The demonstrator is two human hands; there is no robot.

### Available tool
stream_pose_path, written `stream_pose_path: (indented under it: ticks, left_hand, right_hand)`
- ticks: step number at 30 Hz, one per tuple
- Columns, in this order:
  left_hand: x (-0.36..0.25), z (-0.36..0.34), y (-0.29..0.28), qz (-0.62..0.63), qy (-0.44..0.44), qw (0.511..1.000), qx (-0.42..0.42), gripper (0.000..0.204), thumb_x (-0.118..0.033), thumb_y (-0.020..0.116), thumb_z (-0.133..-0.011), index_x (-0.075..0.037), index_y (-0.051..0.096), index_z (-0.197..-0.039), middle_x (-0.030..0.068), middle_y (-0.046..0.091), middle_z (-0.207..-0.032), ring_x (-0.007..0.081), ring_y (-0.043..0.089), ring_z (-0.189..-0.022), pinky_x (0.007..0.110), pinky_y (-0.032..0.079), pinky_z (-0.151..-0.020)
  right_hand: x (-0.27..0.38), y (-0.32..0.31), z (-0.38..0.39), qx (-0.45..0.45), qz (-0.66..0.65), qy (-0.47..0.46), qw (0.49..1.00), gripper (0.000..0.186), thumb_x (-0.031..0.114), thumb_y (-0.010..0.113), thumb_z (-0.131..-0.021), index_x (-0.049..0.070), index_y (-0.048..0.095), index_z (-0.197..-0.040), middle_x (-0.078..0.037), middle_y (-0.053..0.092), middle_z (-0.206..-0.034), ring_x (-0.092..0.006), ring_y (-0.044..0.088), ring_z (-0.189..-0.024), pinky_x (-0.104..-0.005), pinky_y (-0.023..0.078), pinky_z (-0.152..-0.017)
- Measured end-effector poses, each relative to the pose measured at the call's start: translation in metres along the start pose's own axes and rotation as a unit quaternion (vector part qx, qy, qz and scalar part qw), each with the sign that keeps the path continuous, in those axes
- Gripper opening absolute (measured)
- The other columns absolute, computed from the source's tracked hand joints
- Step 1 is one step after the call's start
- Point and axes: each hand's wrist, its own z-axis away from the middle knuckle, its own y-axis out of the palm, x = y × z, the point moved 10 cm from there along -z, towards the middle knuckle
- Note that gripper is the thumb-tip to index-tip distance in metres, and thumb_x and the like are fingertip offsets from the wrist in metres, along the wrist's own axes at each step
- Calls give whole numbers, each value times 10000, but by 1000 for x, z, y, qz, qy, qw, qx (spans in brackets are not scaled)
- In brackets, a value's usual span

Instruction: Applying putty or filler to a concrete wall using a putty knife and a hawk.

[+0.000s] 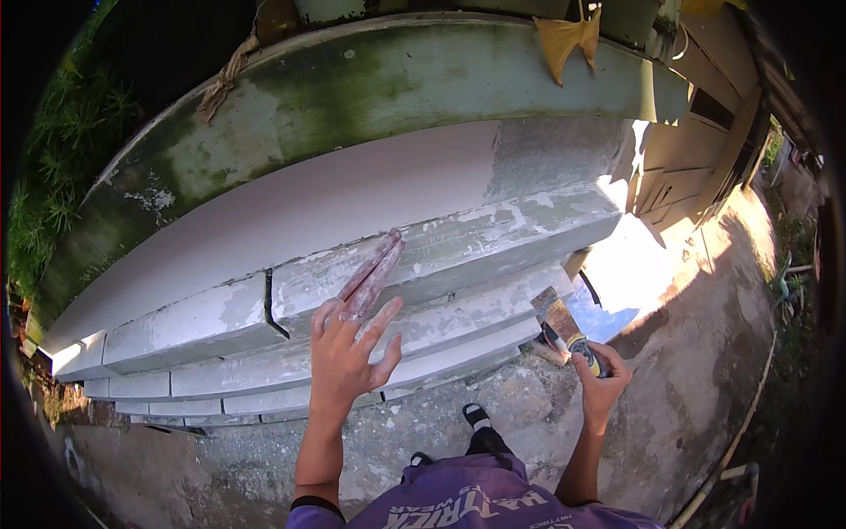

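My left hand (352,353) has its fingers apart at the lower end of a long pinkish, powder-stained piece (377,264) that leans over the upper white step ledge (529,216); I cannot tell if the fingertips touch it. My right hand (601,377) is closed on scrapers (564,322) with yellowish and dark handles and stained flat blades, held low to the right beside the lower steps. Patchy white and grey coating covers the stepped ledges, with dark marks at several joints.
A curved, algae-stained green wall (352,84) rises behind the steps, with plants (62,176) at the left. My sandalled foot (476,416) stands on the rough concrete ground (670,414). At the right are tan panels (687,176) and a long pale pipe (740,441).
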Motion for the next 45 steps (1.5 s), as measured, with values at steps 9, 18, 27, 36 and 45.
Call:
stream_pose_path:
  ticks: [9,18,27,36,45]
  left_hand:
    - [-32,-22,46,28,-21,993,115,624,-318,685,-841,-136,502,-1410,160,609,-1129,325,539,-1126,452,323,-1041]
    - [-64,-43,81,-126,-157,967,156,741,-437,613,-907,-84,349,-1503,215,574,-1247,319,497,-1209,465,256,-1087]
    - [-155,-94,145,-178,-126,968,125,781,-540,568,-905,-123,331,-1521,297,523,-1333,363,557,-1145,480,357,-1026]
    - [-288,-173,249,73,28,995,58,690,-489,583,-902,-69,443,-1432,274,583,-1270,358,586,-1130,475,363,-1033]
    - [-334,-52,363,347,89,902,240,623,-328,606,-915,-96,394,-1453,130,539,-1374,237,544,-1215,409,350,-984]
  right_hand:
    - [-5,-41,56,-27,91,22,995,266,-27,822,-685,-41,704,-923,-84,715,-845,-104,648,-764,-248,519,-707]
    - [-46,-63,52,-38,47,56,997,249,-24,814,-690,-30,695,-909,-63,692,-815,-93,612,-738,-245,507,-680]
    - [-75,-124,-16,-60,24,30,997,258,7,801,-710,-32,703,-945,-46,682,-818,-100,607,-743,-251,497,-687]
    - [-120,-214,-49,-138,61,45,988,271,-51,812,-710,-51,698,-955,-58,703,-877,-104,623,-783,-262,511,-751]
    - [-155,-292,-63,-226,122,10,966,239,-27,755,-797,-13,678,-1024,-7,640,-841,-53,519,-628,-190,417,-541]
